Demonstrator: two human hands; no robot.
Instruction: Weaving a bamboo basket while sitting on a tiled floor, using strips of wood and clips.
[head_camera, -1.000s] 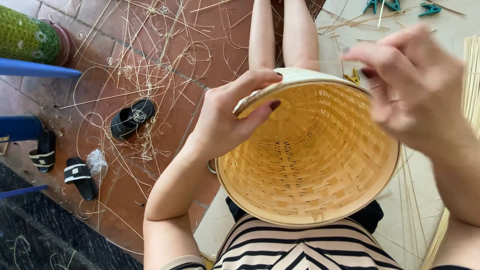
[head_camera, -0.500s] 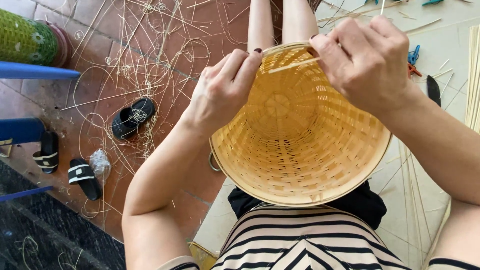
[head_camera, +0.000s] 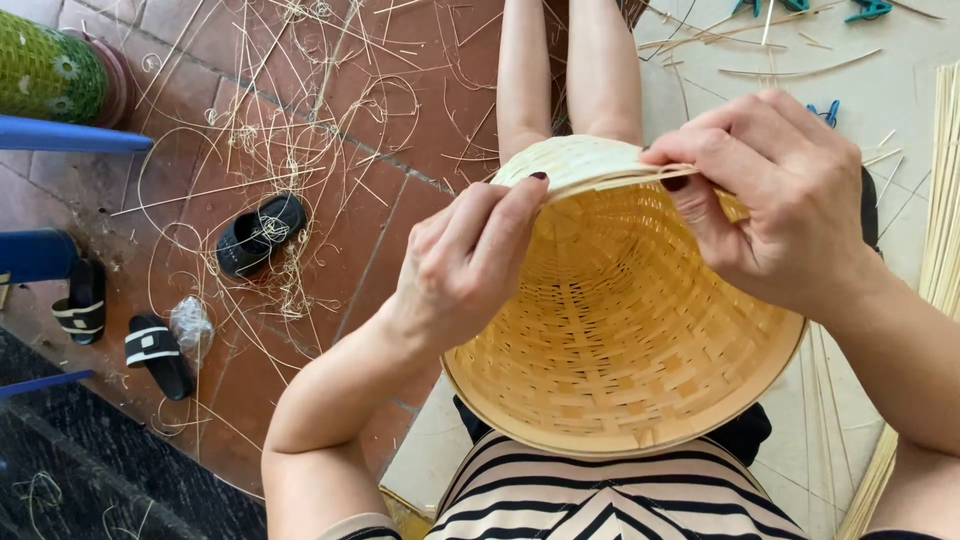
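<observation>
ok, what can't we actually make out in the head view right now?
- Basket: part of far rim hidden behind left hand and right hand.
- Thin strip: its ends vanish under the fingers.
- Clips: cut off by the top edge.
- Bundle of canes: cut off by the right edge.

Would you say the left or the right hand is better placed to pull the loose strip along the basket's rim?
Probably the right hand: its fingertips already pinch the strip, while the left hand steadies the basket.
</observation>
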